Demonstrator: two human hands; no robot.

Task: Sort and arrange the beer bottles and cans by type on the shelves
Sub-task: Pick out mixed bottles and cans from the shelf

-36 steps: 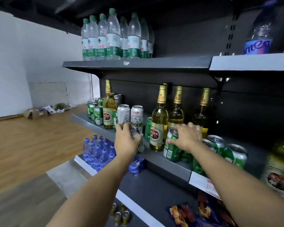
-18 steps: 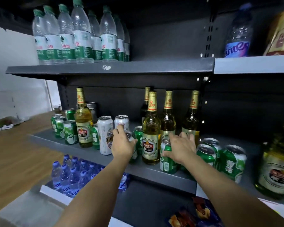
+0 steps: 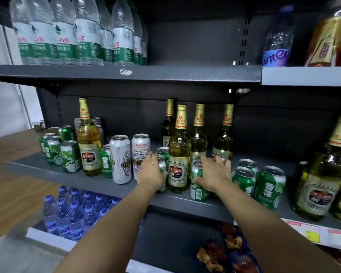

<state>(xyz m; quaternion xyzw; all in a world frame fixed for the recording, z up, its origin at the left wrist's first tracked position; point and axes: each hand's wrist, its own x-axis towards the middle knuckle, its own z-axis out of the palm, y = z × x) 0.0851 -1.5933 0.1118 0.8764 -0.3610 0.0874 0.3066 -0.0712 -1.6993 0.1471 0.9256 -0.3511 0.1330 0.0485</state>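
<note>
Since a second ago my view had swung right and closer to the shelf (image 3: pixel 110 186); both hands stayed on the same cans; the cans themselves had barely shifted along the board.

Left hand (image 3: pixel 152 174) was curled round a small can (image 3: pixel 161 164), mostly hidden by the palm, standing just left of the front bottle (image 3: pixel 178 154); right hand (image 3: pixel 213 174) gripped a green can (image 3: pixel 197 186) at that bottle's right, fingers draped over the top.

Step in hand, as I judged it: pulling loose cans out from among the bottles; sorting was far from done, since green cans sat in two groups, far left (image 3: pixel 69 156) and right (image 3: pixel 270 186), with two white cans (image 3: pixel 120 158) between.

Next move called for lifting each can clear of the bottle; the tall glass looked easy to knock.
</note>
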